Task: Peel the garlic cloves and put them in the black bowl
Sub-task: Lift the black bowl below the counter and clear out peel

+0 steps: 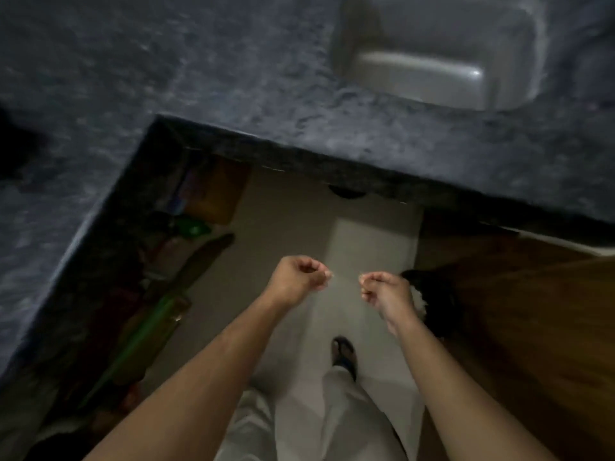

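- Nearest the camera, pale trousers are hanging over a light tiled floor, and one foot in a dark sandal is pointing toward the counter.
- Two bare forearms are reaching forward above the floor, side by side and apart.
- The left hand is curling into a loose fist with the fingertips pinching together toward the right; something small and pale may be showing at the tips, but the picture is too blurred to tell whether it is garlic or which way it is pointing.
- The right hand is curling the same way, its fingertips facing the left hand across a small gap; whether it is gripping anything cannot be told.
- No garlic clove or black bowl is showing clearly, so their place and long axis cannot be told.
- To the left, cluttered open shelves are sitting under the counter, with green things among them.
- To the right, a brown wooden door is standing open.
- Farther off, a dark speckled stone counter is wrapping around the corner.
- Farthest, a steel sink is set into the counter at the upper right.
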